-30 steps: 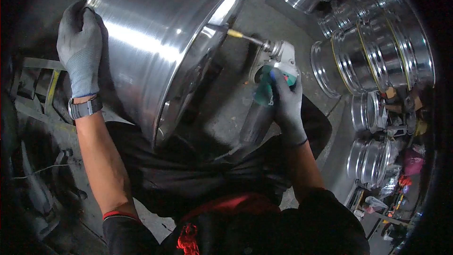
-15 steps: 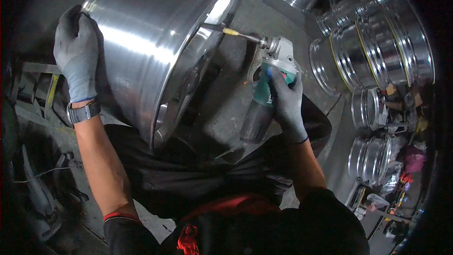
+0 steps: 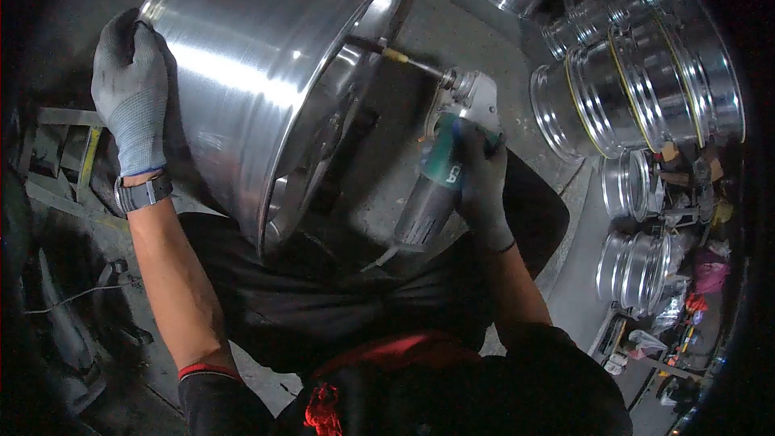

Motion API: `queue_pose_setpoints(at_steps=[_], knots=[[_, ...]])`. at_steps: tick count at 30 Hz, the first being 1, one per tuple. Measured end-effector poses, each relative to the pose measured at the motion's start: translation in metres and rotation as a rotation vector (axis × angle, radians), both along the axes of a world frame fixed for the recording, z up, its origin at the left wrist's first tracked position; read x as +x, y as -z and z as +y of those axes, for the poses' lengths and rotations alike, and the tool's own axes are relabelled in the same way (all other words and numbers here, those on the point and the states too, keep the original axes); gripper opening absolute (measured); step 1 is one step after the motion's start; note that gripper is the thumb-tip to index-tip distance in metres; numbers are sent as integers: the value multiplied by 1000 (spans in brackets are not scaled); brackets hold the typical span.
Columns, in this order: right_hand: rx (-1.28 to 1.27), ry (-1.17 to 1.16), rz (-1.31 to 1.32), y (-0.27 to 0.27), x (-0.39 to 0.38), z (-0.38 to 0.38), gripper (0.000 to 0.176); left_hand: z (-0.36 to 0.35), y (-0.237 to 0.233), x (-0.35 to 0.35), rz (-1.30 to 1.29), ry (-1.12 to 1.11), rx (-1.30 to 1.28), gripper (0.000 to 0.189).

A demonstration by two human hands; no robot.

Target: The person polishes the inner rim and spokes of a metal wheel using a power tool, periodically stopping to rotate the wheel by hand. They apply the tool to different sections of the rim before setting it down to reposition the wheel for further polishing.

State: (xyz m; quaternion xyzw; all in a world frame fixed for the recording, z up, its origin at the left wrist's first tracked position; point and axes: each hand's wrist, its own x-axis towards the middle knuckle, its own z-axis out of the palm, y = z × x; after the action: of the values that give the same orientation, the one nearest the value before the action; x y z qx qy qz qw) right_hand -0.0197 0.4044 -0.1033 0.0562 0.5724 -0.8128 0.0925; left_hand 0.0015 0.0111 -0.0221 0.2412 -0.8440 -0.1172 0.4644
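Observation:
A large silver wheel rim (image 3: 234, 81) lies tilted on its side at the upper left, its open edge facing right. My left hand (image 3: 133, 93), in a grey glove, rests on the rim's left edge with its fingers bent round it. In my gloved right hand (image 3: 482, 182) is a green and black power tool (image 3: 440, 178), gripped round its body. A thin shaft (image 3: 412, 62) with a yellow band runs left from the tool's metal head, and its dark tip reaches the rim's open edge.
Several shiny rims (image 3: 638, 89) stand in a row at the right, with smaller rims (image 3: 634, 270) below them. A metal frame (image 3: 69, 161) stands at the left. Mixed items, including a purple bag (image 3: 710, 270), lie at the far right. My legs are beneath the rim and tool.
The rear of the power tool has swung a little left and down with my right hand, and the tool has rolled slightly. My left hand and the large rim look unmoved.

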Motion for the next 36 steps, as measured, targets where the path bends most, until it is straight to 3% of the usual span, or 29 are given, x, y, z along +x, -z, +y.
queue_pose_setpoints(at_steps=[7, 10, 12, 18, 31, 36], knots=[[-71, -43, -113, 7, 15, -1, 48, 0, 1, 2, 64, 65, -9, 35], [0, -90, -111, 6, 15, -1, 37, 4, 1, 4, 74, 56, 26, 36], [-92, -8, -73, 9, 8, -1, 49, 6, 0, 4, 84, 63, 59, 37], [-18, -11, -68, 8, 16, -3, 51, 4, 0, 3, 52, -1, 29, 36], [-75, -66, -57, 14, 12, -1, 56, -2, 4, 3, 71, 80, 66, 37], [15, 19, -13, 6, 16, -6, 54, 5, 0, 2, 57, 31, 59, 38]])
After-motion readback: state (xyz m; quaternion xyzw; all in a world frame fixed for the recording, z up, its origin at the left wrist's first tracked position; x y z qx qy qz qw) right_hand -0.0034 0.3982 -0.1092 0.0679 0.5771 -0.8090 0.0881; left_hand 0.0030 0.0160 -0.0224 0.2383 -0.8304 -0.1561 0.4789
